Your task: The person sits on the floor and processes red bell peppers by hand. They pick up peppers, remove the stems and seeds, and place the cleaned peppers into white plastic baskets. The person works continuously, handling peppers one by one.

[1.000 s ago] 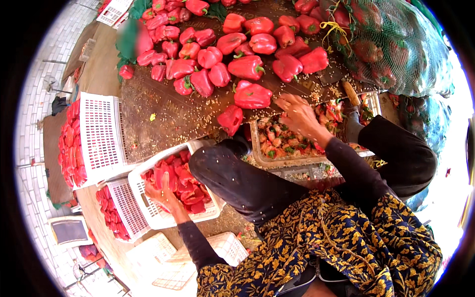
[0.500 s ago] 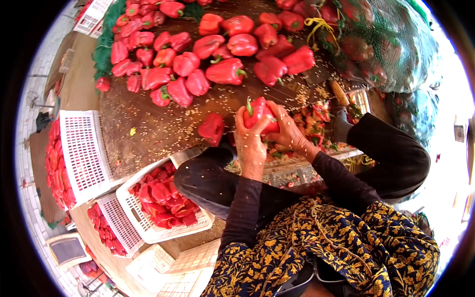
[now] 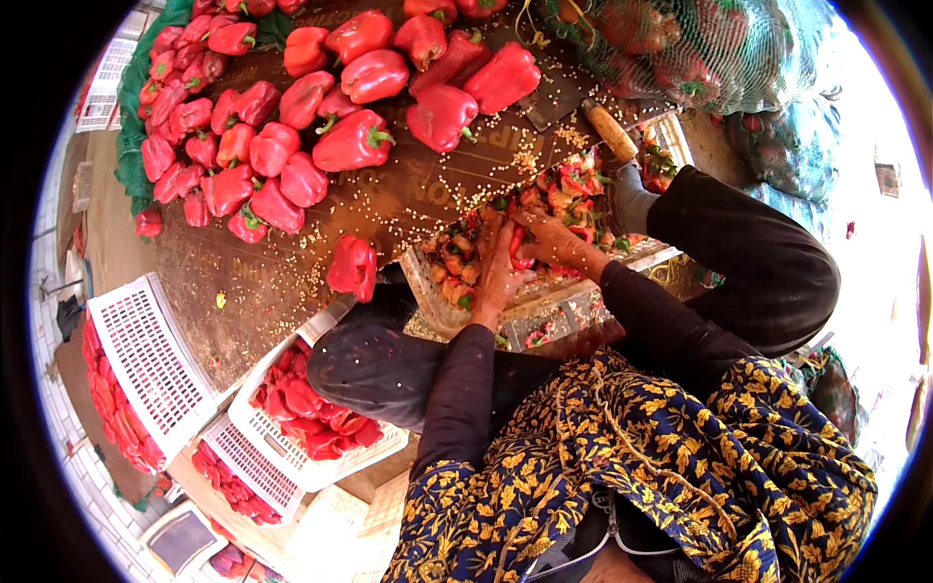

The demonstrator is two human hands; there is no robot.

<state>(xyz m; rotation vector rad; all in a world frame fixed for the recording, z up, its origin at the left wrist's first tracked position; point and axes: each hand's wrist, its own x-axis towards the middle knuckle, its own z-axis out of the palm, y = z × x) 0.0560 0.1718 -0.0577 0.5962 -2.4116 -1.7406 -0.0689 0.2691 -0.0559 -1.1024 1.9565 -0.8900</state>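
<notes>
Left hand (image 3: 498,270) and right hand (image 3: 550,239) — fingers curled round a red pepper (image 3: 521,251), mostly hidden — above a crate (image 3: 419,293).

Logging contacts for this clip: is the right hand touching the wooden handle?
Apart. The head view shows a plain gap, with pepper scraps visible between the right hand and the wooden handle.

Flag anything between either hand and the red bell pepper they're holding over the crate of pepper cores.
Nothing visible: the left hand and right hand both hold the red bell pepper directly, over the crate of pepper cores.
</notes>
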